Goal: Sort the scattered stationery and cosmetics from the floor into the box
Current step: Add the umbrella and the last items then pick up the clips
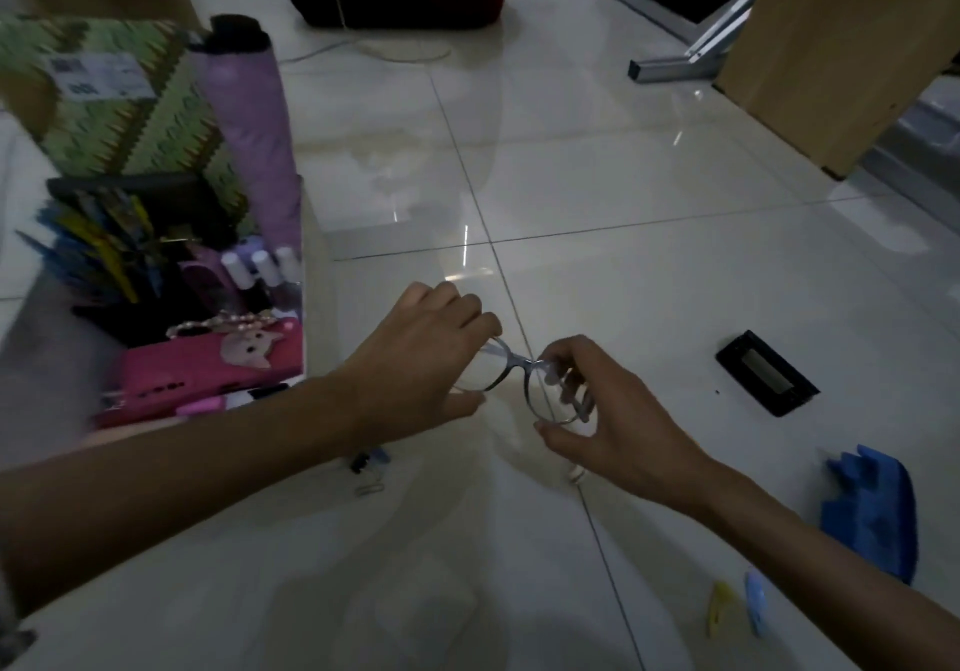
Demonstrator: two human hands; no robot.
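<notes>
Btwn both hands: clear round-lens glasses (524,384)

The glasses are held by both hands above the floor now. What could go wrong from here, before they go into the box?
1. Both the left hand and the right hand grip the glasses by the thin frame, so pulling or twisting could bend it.
2. The box already looks crowded with pens, bottles and a pink case, so the lenses may get scratched or squeezed.
3. Binder clips lie on the floor under the left forearm and could be overlooked.
</notes>
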